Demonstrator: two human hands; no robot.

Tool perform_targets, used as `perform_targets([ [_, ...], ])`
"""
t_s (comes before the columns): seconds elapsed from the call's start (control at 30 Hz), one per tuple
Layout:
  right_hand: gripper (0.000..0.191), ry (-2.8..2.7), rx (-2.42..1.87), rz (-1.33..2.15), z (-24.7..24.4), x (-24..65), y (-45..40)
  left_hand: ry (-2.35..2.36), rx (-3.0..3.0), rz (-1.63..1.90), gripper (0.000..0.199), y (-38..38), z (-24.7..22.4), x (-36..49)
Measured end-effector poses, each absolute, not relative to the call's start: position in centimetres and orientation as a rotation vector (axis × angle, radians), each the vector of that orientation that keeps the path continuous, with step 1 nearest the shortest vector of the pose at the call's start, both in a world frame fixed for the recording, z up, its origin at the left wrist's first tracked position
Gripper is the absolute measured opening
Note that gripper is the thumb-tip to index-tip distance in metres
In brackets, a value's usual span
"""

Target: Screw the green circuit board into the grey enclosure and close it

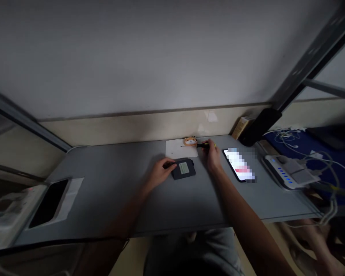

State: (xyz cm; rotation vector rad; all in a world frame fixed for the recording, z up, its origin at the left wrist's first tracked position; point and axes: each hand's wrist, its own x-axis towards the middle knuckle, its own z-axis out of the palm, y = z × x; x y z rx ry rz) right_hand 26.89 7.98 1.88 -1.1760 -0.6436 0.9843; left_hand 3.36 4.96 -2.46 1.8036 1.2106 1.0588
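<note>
Two hands are out over a grey worktop (109, 191). The left hand (158, 173) lies on the left edge of a small dark box (184, 168). Its fingers (169, 165) curl on that edge and touch it. The box lies flat and has a pale label on top.

The right hand (212, 155) is just past the box, on its right side. Its fingers are closed around a thin tool (205, 145) with a dark grip and a bit of yellow at the end. The tool lies almost flat and points left, toward a white sheet (179, 149).

The sheet lies between the two hands, a little farther away, and touches the far edge of the box. A small orange animal toy (190, 141) sits at the far edge of the sheet, just left of the tool.

Right of the right hand lies a phone (239, 165) with its screen lit. Farther right is a white power strip (284, 172) with blue lights, and many cables (310, 153) run from it.

Far to the left of the left hand, near the worktop edge, lies a long black thing (48, 203) on a white wrapper. It is too dark to tell what it is
</note>
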Motion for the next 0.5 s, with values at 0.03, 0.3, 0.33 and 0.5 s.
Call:
perform_targets([
  [0.03,0.049,-0.615,-1.18,0.98,1.9,26.9,8.0,1.217,1.801,1.058,0.021,4.9,-2.4,3.3],
  [0.3,0.049,-0.565,-1.166,0.968,2.5,27.2,7.8,0.994,2.132,0.805,0.07,3.6,-0.1,2.5],
  [0.33,0.049,-0.564,-1.166,0.966,2.6,27.3,7.9,0.993,2.159,0.788,0.068,3.5,0.1,2.5],
  [0.5,0.047,-0.577,-1.178,0.942,2.6,27.8,7.8,1.034,2.15,0.801,0.047,3.3,1.1,2.4],
])
